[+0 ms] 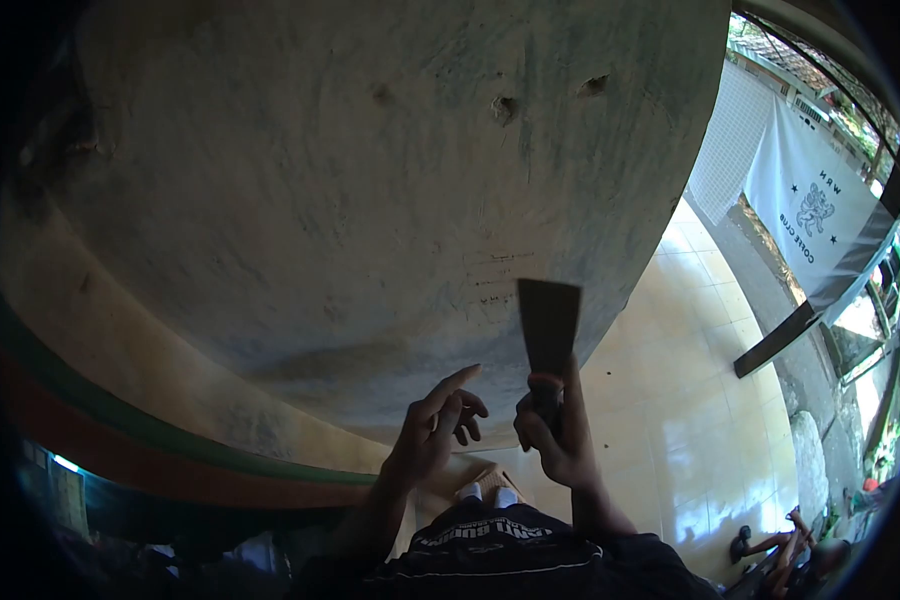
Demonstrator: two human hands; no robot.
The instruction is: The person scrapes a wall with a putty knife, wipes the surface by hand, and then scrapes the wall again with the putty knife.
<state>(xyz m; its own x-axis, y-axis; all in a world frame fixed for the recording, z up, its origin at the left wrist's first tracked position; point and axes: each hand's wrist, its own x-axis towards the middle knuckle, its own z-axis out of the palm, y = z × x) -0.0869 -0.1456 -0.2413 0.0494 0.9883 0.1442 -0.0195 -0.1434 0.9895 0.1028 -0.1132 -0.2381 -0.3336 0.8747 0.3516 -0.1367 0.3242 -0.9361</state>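
Note:
My right hand is closed round the handle of a putty knife, its wide flat blade pointing up in front of the wall. To the left, my left hand is raised with nothing in it; the fingers are apart and slightly bent, the index finger stretched toward the wall. Both hands are at chest height before a worn grey-beige wall. Small dark handwriting shows on the wall just left of the blade. Higher up, the plaster has two chipped holes, one hole left of the other.
My feet are on a tan surface close to the wall. Shiny tiles cover the floor at right. A white banner hangs beyond it by a dark post. Another person sits at the lower right.

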